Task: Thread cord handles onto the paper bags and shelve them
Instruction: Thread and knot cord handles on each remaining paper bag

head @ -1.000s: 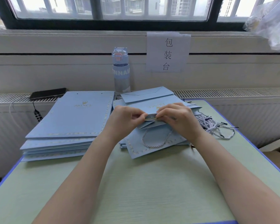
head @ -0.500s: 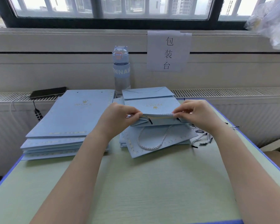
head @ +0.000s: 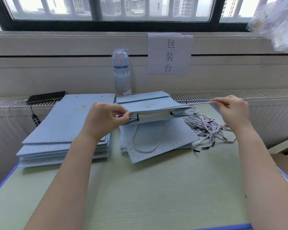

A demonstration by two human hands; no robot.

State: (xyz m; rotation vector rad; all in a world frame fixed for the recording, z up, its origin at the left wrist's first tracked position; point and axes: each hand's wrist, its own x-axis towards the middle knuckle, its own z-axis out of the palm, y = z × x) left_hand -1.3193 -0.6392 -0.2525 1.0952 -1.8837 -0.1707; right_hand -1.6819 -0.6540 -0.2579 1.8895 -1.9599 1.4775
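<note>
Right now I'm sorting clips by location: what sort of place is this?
Probably a small packing station by a window: the wall sign reads 包装台, packing table, flat paper bags lie stacked on the table, and loose cords are piled beside them.

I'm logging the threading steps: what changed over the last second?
The right hand moved off to the right, away from the paper bag, drawing a cord taut. The left hand keeps pinching the bag's left end. The loose cords, stacked bags and bottle stayed put.
</note>
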